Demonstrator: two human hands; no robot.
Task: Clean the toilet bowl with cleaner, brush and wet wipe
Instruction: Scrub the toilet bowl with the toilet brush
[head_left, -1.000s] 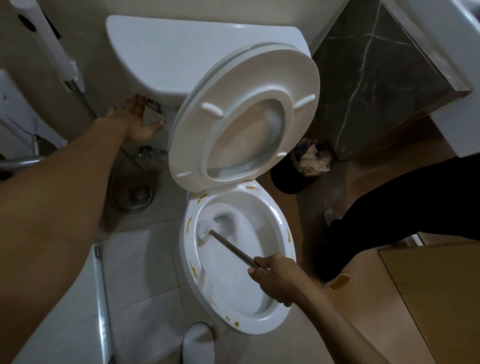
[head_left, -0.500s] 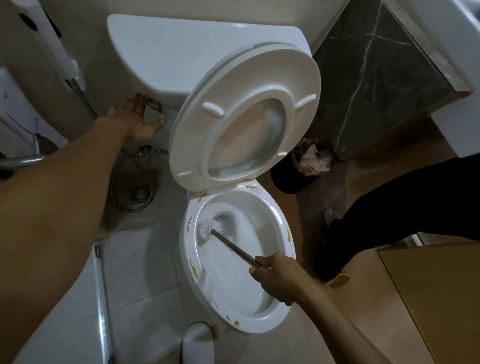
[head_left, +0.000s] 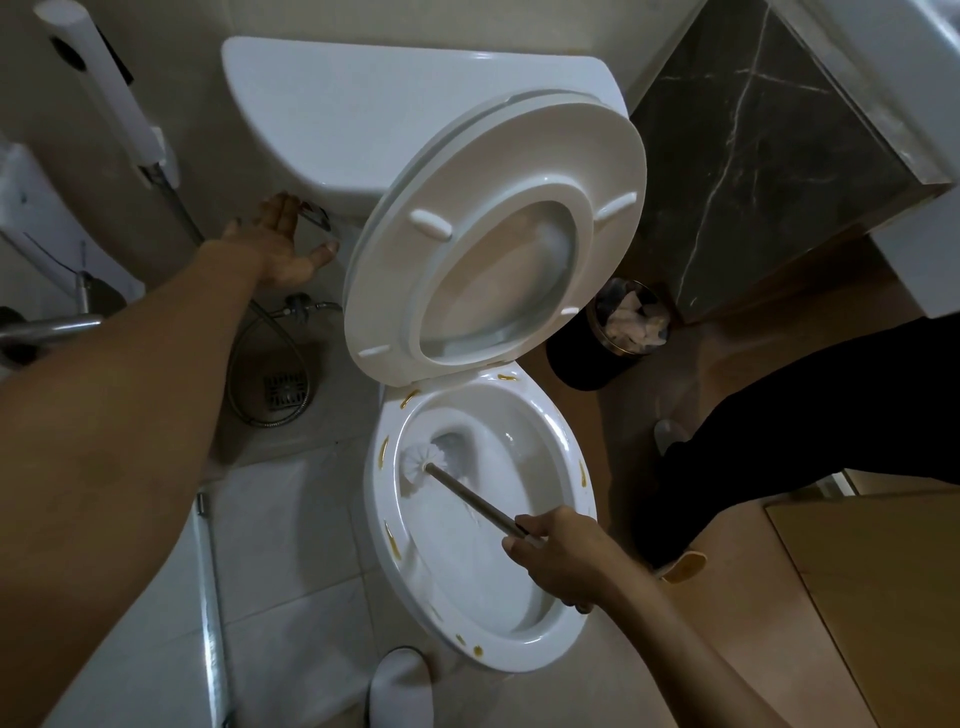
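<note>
with seat and lid (head_left: 498, 244) propped up against the tank (head_left: 363, 114), the bowl (head_left: 488, 525) is fully open for scrubbing. right hand (head_left: 563, 558) wraps its fingers round the near end of the brush (head_left: 422, 463) handle, held low and slanted so the white head reaches the far-left inner wall just under the rim; head is touching the porcelain beside the drain hole. water in the bowl looks churned and pale, probably a flush running or cleaner foaming, can't tell which. left hand (head_left: 278, 244) is stretched out to the tank's side, fingers straight and spread, holding nothing, fingertips at the metal flush lever (head_left: 314, 215); whether it's pressing or just touching i can't tell. that reach makes sense as flushing while the brush works, so loosened dirt rinses away. yellow-brown smears (head_left: 385, 450) dot the top of the rim all round, untouched by the brush, likely left for the wipe step. no cleaner bottle or wet wipe in view. judgement: mid-brush stage, rim wiping not yet done. bin (head_left: 613, 338) with crumpled paper sits on the floor right of the bowl, near the dark marble cabinet (head_left: 753, 171). hose and floor drain (head_left: 284, 391) lie left of the bowl. risk: splash over the rim if the brush flicks out fast.
</note>
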